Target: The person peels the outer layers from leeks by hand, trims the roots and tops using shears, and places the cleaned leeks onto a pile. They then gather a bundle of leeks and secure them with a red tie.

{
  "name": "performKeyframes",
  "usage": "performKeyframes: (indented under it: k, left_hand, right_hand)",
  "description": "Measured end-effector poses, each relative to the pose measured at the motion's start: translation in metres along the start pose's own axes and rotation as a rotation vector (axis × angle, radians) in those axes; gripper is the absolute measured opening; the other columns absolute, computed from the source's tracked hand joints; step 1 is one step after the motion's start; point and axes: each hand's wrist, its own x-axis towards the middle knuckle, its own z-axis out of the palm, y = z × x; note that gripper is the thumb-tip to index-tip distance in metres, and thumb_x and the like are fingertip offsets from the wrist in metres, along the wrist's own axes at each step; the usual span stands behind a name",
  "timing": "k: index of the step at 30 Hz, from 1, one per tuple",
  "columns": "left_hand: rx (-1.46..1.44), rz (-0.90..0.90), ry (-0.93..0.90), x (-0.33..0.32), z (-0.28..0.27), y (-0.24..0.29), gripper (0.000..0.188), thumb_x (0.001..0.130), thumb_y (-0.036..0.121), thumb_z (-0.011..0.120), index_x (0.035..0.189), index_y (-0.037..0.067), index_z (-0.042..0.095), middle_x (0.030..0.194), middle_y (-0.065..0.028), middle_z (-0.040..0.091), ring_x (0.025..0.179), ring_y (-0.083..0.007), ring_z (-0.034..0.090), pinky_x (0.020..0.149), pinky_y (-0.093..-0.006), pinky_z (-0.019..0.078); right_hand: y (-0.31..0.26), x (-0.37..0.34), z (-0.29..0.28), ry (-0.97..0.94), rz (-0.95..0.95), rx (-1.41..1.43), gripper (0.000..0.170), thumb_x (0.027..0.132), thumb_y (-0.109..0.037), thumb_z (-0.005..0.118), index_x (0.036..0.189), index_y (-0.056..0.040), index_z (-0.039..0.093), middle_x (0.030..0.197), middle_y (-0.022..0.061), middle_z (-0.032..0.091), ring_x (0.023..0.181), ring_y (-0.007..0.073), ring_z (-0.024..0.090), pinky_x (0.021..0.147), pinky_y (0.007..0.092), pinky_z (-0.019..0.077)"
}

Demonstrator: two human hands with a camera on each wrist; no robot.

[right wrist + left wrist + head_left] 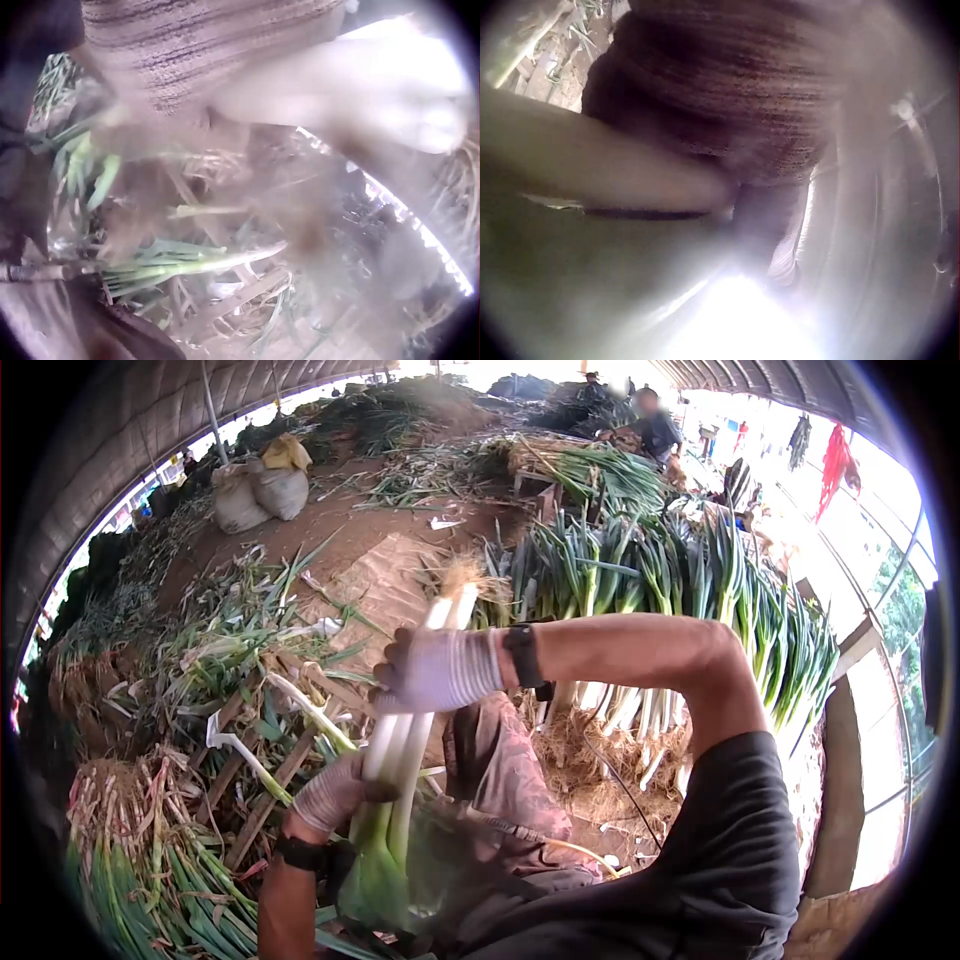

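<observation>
Several thick white leek stalks (405, 745) stand near upright in front of the person, roots (462, 575) at the top and green leaves (375, 875) low by the lap. The gloved right hand (440, 668) grips them below the roots; its glove (202, 52) and the pale stalks (352, 86) fill the top of the right wrist view. Lower down, the gloved left hand (338, 790) curls round the stalks above the leaves. In the left wrist view the dark glove (720, 90) lies against a pale stalk (592, 157); its fingertips are hidden.
Rows of leeks (640, 570) lie at the right, roots toward the person. More leeks (150, 860) lie at the lower left, with loose leaves and stalks (240, 640) above. Sacks (280, 490) stand farther back. Another person (657, 432) is at the back right.
</observation>
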Motion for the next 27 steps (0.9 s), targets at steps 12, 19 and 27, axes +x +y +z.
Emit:
performKeyframes:
  k: [12,19,27]
  left_hand:
    - [0.459,0.655,0.875,0.073,-0.066,0.085,0.070,0.081,0.013,0.077,0.138,-0.008,0.041,0.139,-0.0229,0.047,0.129,-0.0272,0.046,0.109,-0.0370,0.0367]
    - [-0.452,-0.425,0.634,0.062,-0.179,-0.138,0.041,0.085,0.037,0.071,0.106,0.003,0.063,0.086,-0.0124,0.058,0.082,-0.0305,0.055,0.070,-0.0417,0.0473]
    - [0.487,-0.491,0.484,0.041,-0.055,-0.226,0.029,0.090,0.024,0.059,0.110,0.003,0.059,0.086,-0.0133,0.060,0.070,-0.0255,0.059,0.063,-0.0372,0.0489]
  right_hand:
    - [0.024,-0.399,-0.199,-0.095,1.434,-0.591,0.052,0.082,-0.005,0.066,0.133,-0.0130,0.053,0.109,0.0143,0.067,0.090,0.0277,0.069,0.075,0.0409,0.0588]
    - [-0.166,-0.627,-0.209,-0.227,2.049,-1.011,0.074,0.086,-0.008,0.056,0.152,-0.0311,0.030,0.098,0.0200,0.066,0.069,0.0295,0.067,0.049,0.0394,0.0495]
    - [-0.423,-0.749,-0.114,-0.308,2.727,-0.441,0.084,0.082,-0.003,0.053,0.154,-0.0207,0.013,0.108,0.0212,0.066,0.078,0.0298,0.064,0.065,0.0412,0.0506]
